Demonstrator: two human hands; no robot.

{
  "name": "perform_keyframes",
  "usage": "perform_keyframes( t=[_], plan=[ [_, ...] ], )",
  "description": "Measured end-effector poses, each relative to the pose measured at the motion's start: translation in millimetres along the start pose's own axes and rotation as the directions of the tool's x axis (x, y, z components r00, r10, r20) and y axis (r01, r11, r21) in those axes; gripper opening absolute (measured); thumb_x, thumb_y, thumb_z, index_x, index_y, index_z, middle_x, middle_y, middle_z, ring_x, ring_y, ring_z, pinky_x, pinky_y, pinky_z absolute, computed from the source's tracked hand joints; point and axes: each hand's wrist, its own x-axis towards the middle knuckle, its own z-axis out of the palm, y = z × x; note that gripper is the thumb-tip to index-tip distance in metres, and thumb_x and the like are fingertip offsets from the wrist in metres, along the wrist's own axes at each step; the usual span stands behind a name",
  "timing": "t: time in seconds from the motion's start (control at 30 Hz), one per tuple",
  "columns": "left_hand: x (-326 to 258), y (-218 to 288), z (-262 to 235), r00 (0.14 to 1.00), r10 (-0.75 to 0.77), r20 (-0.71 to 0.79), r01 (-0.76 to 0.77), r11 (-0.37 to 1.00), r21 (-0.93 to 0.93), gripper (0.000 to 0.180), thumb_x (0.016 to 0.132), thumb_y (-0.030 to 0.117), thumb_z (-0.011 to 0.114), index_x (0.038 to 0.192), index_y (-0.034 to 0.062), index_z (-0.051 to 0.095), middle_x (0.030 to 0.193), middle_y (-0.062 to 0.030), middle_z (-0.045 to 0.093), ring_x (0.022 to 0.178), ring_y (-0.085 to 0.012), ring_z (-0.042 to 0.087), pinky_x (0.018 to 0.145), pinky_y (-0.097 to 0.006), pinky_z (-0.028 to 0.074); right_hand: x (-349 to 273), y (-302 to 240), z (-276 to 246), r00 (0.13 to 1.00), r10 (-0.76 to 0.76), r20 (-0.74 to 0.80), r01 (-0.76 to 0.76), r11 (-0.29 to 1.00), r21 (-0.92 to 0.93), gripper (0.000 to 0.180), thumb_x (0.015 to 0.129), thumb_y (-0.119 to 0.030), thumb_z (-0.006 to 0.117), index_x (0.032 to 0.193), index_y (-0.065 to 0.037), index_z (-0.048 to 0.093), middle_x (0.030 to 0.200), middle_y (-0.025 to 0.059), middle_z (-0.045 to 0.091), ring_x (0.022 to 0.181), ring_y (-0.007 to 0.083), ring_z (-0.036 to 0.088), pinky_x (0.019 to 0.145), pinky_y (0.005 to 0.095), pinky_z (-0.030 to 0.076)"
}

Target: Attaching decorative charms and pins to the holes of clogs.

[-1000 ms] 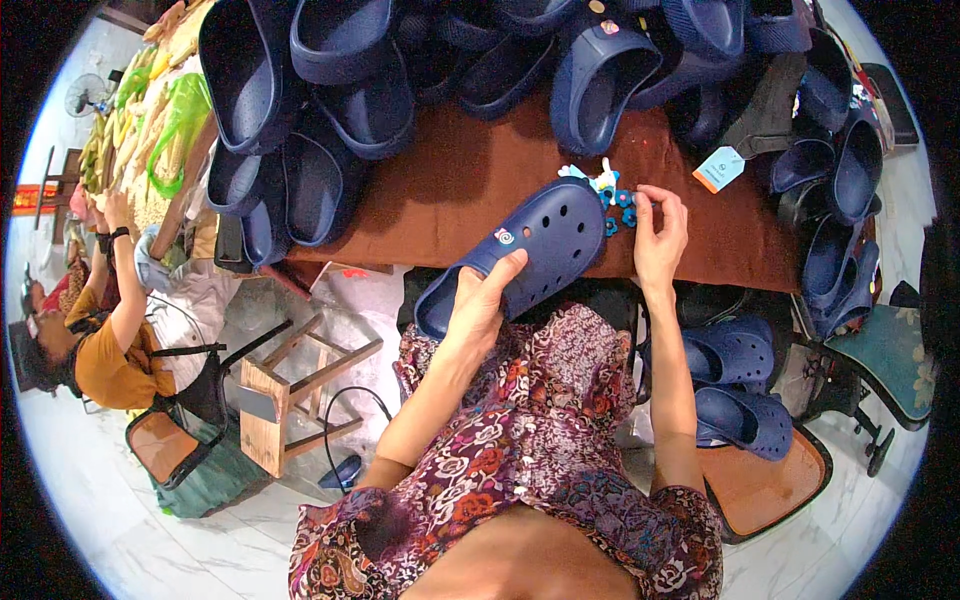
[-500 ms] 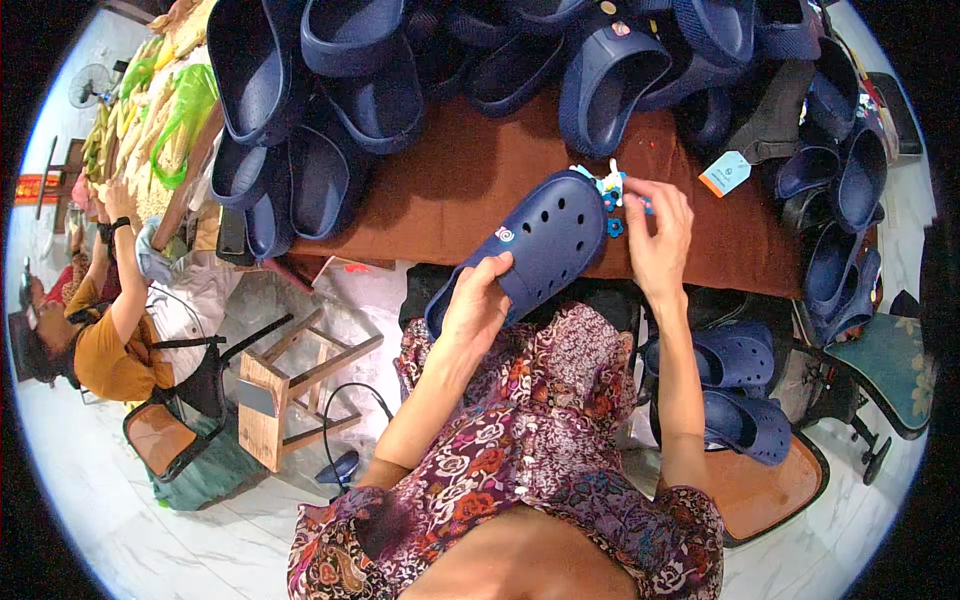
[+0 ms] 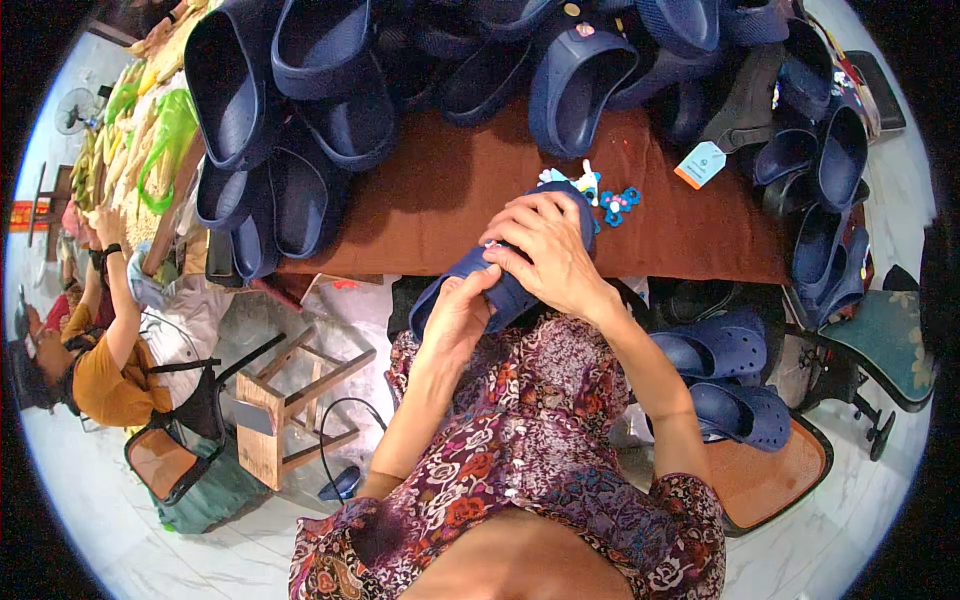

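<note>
A navy foam clog is held over the near edge of the brown-covered table, its toe pointing away and to the right. My left hand grips its side toward the heel, thumb on top. My right hand is closed over the upper, fingers curled across it and hiding most of the holes. A small pale charm shows on the clog beside my right fingertips. Just beyond the toe, white and light-blue charms lie on the cloth, with blue flower-shaped charms to their right.
Many navy clogs are heaped along the table's far side. A blue-and-orange tag lies at the right. More clogs rest on an orange seat below. A wooden stool stands at left, near another person.
My right hand has left the charms on the table and come down over the clog's upper. The clog has shifted slightly left and tilted; my left hand keeps its hold.
</note>
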Motion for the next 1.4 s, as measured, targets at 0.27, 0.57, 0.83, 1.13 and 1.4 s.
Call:
perform_keyframes(
  t=[0.27,0.57,0.83,1.13,1.4],
  plan=[
    [9,0,-7,0.995,-0.089,0.053,0.094,0.992,-0.088,0.020,0.089,0.009,0.067,0.107,0.0011,0.066,0.109,-0.0051,0.066,0.102,-0.0151,0.064,0.096,-0.035,0.050,-6,5,6,0.991,0.027,-0.131,-0.015,0.996,0.093,0.010,0.083,-0.024,0.067,0.083,-0.014,0.068,0.090,0.0004,0.065,0.098,0.0215,0.057,0.099,0.0440,0.031],
    [13,-6,-7,0.999,-0.032,0.003,0.032,0.999,0.038,0.028,0.090,0.013,0.065,0.114,-0.0009,0.063,0.113,-0.0065,0.066,0.107,-0.0178,0.063,0.097,-0.036,0.048,-13,6,10,0.957,-0.016,-0.289,0.036,0.997,0.064,0.007,0.085,-0.019,0.067,0.084,-0.012,0.066,0.090,0.0013,0.065,0.094,0.0215,0.059,0.096,0.0407,0.033],
    [12,2,6,0.999,-0.039,0.036,0.040,0.999,-0.026,0.034,0.090,0.015,0.064,0.121,-0.0004,0.062,0.118,-0.0095,0.067,0.110,-0.0221,0.063,0.101,-0.040,0.047,-14,23,7,0.702,0.406,-0.586,0.023,0.809,0.588,0.004,0.095,0.001,0.054,0.095,0.000,0.057,0.101,0.0110,0.054,0.089,0.0194,0.055,0.082,0.0310,0.047],
    [8,1,5,0.995,-0.064,0.082,0.071,0.993,-0.090,0.036,0.092,0.017,0.063,0.124,0.0013,0.060,0.125,-0.0100,0.064,0.118,-0.0229,0.059,0.106,-0.042,0.042,-58,82,-32,0.678,0.376,-0.632,-0.405,0.908,0.105,0.013,0.095,-0.006,0.059,0.104,-0.002,0.066,0.099,0.0119,0.064,0.090,0.0254,0.063,0.080,0.0339,0.050],
    [2,4,4,0.986,-0.101,0.135,0.128,0.968,-0.214,0.041,0.093,0.027,0.057,0.124,0.0015,0.059,0.128,-0.0119,0.063,0.120,-0.0272,0.057,0.108,-0.045,0.038,-76,92,-29,0.776,0.306,-0.551,-0.442,0.887,-0.131,0.026,0.094,-0.011,0.062,0.119,-0.004,0.064,0.116,0.0154,0.056,0.110,0.0322,0.055,0.094,0.0413,0.044]
  ],
)
